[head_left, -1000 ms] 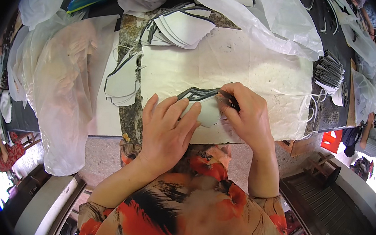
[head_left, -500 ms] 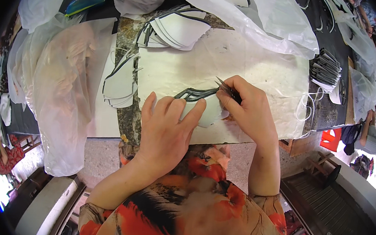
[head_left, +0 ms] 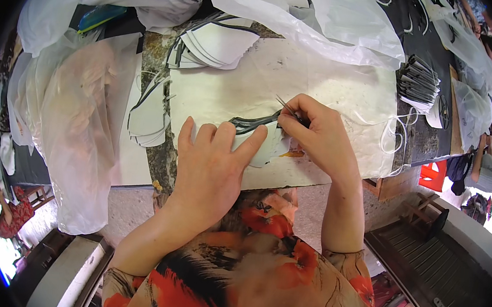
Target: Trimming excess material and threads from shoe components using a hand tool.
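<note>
A white curved piece with black strips along its upper edge lies on the pale sheet in front of me. My left hand rests flat over its left part, fingers spread, pressing it down. At its right end my right hand is closed round thread snips, as far as I can make out; two thin metal points stick out to the upper left, and the rest is mostly hidden in the palm. My right thumb and fingers are beside the end of the black strips.
Stacked black-edged white pieces lie behind and left of my hands. A clear plastic bag covers the left side. To the right are a dark-edged bundle, white cord and black-handled scissors.
The whole view has shifted slightly, with the table things moving left. My right hand has tilted a little over the piece's right end; my left hand still presses the piece.
</note>
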Motion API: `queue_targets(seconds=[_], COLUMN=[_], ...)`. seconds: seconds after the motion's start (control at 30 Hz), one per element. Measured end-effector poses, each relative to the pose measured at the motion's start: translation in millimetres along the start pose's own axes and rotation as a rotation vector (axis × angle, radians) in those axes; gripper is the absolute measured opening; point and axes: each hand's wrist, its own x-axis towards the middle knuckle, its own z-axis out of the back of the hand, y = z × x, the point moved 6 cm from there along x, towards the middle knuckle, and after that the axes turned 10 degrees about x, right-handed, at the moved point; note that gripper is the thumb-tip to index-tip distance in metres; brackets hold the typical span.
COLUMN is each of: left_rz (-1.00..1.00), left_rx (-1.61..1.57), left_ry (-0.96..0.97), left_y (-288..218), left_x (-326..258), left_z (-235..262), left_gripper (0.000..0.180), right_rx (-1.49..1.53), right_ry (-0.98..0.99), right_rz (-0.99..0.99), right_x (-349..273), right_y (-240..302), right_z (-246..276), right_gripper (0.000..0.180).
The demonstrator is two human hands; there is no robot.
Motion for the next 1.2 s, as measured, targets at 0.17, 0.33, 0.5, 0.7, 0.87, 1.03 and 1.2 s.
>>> queue_targets(seconds=[0.17, 0.33, 0.5, 0.7, 0.87, 1.03, 1.2], left_rz=[0.004, 0.005, 0.066, 0.113, 0.100, 0.056, 0.043], left_rx=[0.003, 0.008, -0.105, -0.241, -0.232, -0.242, -0.274], left_ry=[0.024, 0.012, -0.043, -0.152, -0.182, -0.221, -0.241], left_y=[-0.6, -0.9, 1.9, 4.5, 5.1, 6.0, 4.8], left_x=[1.6, -1.7, -6.3, -16.9, -18.6, -17.8, -15.8], left_z=[-0.8, -1.2, -5.9, -9.3, -11.4, -11.1, -11.1], left_gripper=[0.053, 0.055, 0.060, 0.060, 0.059, 0.059, 0.055], right_rx=[0.032, 0.000, 0.029, 0.146, 0.079, 0.175, 0.137], right_ry=[-0.011, -0.058, -0.069, -0.034, -0.034, -0.067, -0.084], right_rz=[-0.040, -0.018, -0.043, -0.042, 0.085, 0.073, 0.039], right_x=[0.5, 1.3, -4.0, -24.4, -33.8, -28.3, -24.4], right_y=[-6.1, -12.0, -6.6, 1.0, 6.9, -2.6, -6.5], right_z=[-0.6, -4.8, -1.5, 2.9, 2.5, -0.4, -2.2], right_gripper=[0.013, 0.017, 0.024, 0.029, 0.022, 0.020, 0.019])
